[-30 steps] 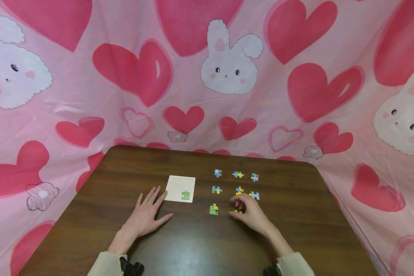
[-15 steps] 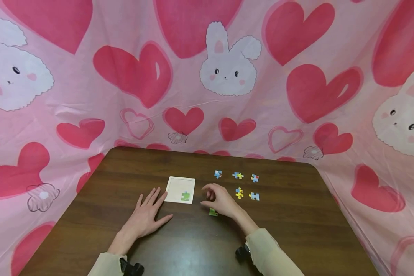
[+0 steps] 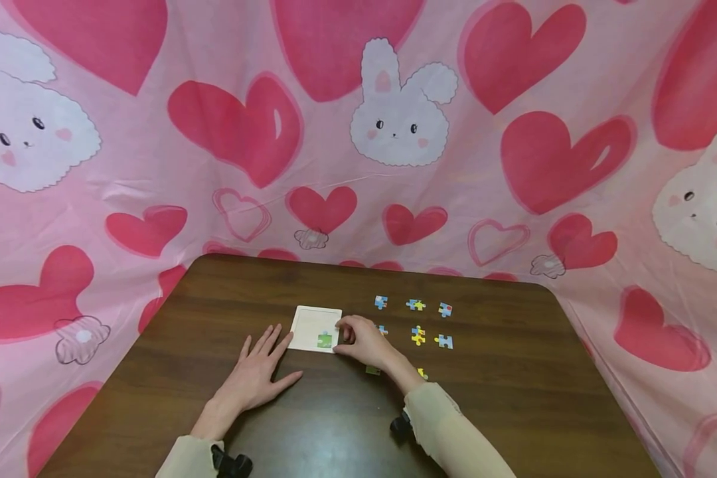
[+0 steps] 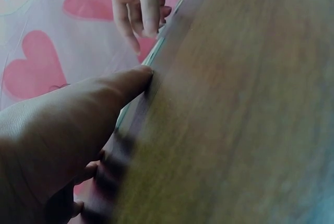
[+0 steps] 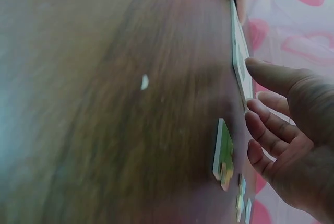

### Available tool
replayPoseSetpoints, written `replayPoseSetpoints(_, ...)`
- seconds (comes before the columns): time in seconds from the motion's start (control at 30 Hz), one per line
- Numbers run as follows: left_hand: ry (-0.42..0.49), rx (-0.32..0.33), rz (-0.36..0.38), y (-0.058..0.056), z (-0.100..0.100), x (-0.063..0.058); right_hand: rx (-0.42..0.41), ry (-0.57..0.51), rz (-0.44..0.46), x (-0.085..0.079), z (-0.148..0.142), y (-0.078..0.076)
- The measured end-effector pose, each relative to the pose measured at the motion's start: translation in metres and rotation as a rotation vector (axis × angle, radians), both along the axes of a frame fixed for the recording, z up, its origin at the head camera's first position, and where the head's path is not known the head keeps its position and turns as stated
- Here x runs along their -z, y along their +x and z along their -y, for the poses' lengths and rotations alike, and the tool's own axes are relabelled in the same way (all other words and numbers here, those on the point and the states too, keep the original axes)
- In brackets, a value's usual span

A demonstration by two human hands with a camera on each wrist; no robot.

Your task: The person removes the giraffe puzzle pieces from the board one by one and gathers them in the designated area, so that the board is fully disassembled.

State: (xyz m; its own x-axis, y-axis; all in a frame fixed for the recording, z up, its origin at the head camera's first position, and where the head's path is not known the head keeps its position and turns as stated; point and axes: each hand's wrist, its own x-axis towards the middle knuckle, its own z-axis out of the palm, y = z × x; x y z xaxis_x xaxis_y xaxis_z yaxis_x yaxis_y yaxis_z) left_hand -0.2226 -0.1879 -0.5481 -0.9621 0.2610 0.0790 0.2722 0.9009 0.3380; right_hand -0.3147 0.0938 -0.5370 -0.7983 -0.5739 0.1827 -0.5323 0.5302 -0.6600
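A white square puzzle tray [image 3: 307, 325] lies on the table, with one green puzzle piece [image 3: 324, 340] in its near right corner. My left hand [image 3: 251, 378] lies spread on the wood, its index fingertip at the tray's left edge. At the tray's right edge is my right hand [image 3: 364, 342], thumb and index finger apart and loosely bent, their tips right at the rim. In the right wrist view no piece shows between the fingers [image 5: 261, 127]. Under that hand and wrist, a green piece [image 3: 373, 370] and a blue piece [image 3: 384, 330] are partly hidden.
More loose puzzle pieces sit right of the tray: blue [image 3: 381, 302], blue-yellow [image 3: 415, 305], blue-red [image 3: 445, 310], yellow [image 3: 418, 335], pale blue [image 3: 445, 341]. Another yellow piece [image 3: 422, 373] shows beside the right forearm. A pink heart-print cloth [image 3: 334, 159] hangs behind the brown table [image 3: 490, 398].
My right hand has moved left from above the near yellow piece, over the left column of pieces, to the tray's right edge. My left hand and the tray stay in place.
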Motion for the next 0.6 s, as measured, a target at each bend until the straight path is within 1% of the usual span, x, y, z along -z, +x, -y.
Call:
replayPoseSetpoints(0.07, 0.002, 0.002, -0.004, 0.0, 0.0, 0.0, 0.004, 0.022, 0.013, -0.009, 0.006, 0.004)
replayPoseSetpoints(0.17, 0.005, 0.005, -0.011, 0.0, -0.001, 0.0, 0.021, 0.043, 0.006, -0.009, 0.014, 0.003)
replayPoseSetpoints(0.2, 0.007, 0.006, -0.012, 0.0, -0.001, 0.0, 0.024, 0.048, -0.031, -0.002, 0.016, 0.001)
replayPoseSetpoints(0.3, 0.005, 0.008, -0.011, 0.001, 0.0, 0.001, 0.039, 0.061, -0.074, 0.01, 0.02, -0.003)
replayPoseSetpoints(0.4, 0.006, 0.008, -0.008, 0.001, 0.0, 0.001, 0.058, 0.073, -0.103, 0.027, 0.023, -0.008)
replayPoseSetpoints(0.43, 0.006, 0.008, -0.008, 0.001, 0.0, 0.001, 0.063, 0.075, -0.09, 0.029, 0.024, -0.009)
replayPoseSetpoints(0.5, 0.01, 0.007, -0.009, 0.001, -0.001, 0.001, 0.068, 0.071, -0.115, 0.039, 0.026, -0.012)
replayPoseSetpoints(0.6, 0.017, 0.005, -0.016, 0.001, -0.001, 0.001, 0.075, 0.051, -0.136, 0.044, 0.029, -0.013)
